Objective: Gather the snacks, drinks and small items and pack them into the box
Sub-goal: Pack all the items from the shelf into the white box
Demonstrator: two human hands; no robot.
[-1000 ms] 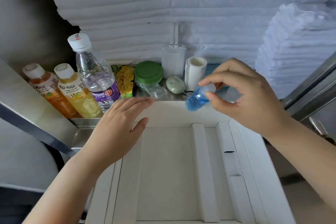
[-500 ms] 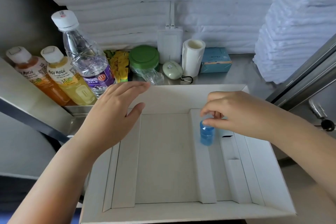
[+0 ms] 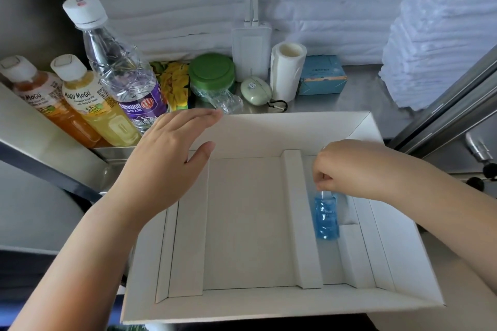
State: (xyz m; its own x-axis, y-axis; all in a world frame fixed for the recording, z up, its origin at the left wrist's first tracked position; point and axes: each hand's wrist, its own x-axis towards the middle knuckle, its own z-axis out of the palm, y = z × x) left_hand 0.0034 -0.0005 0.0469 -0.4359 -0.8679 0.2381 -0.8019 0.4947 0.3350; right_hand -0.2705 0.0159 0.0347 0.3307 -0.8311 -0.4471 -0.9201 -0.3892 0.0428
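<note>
A: How does our little blue bottle [image 3: 326, 219] look?
B: It is clear plastic with blue liquid and pale lettering. It sits in the narrow right channel of the box [image 3: 269, 312], and our right hand [image 3: 347, 169] pinches its top.
A: What differs from half a second ago?
B: The bottle is deeper in the channel and closer to the box's near wall. Our left hand [image 3: 166, 158] stays flat, fingers straight, over the box's far left corner.

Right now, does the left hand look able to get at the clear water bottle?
Probably yes. The left hand hangs open over the far left corner of the box; the water bottle stands upright just beyond it, with nothing between them.
</note>
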